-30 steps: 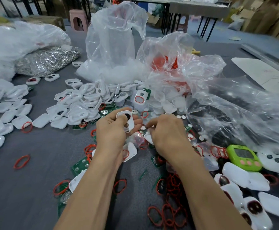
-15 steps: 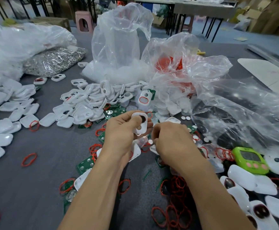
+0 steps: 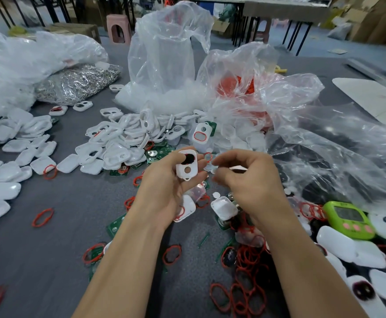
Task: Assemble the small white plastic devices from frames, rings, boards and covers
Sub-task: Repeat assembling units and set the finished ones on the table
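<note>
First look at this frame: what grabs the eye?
Dead centre, the left hand holds up a white frame with two holes, the right hand curled close beside it. Behind them big clear bags billow over a heap of white shells spilling left. Red rings litter the grey table, thickest at bottom right, and a green gadget sits near the right edge.

Frame (image 3: 186,167) white; rings (image 3: 249,292) red, heaped at five o'clock; boards (image 3: 116,226) green; table (image 3: 49,260) grey; timer (image 3: 348,220) at four o'clock — lime, pink buttons (image 3: 356,227); bag (image 3: 77,82) at ten silvery; stool (image 3: 118,28) at eleven — pink.
</note>
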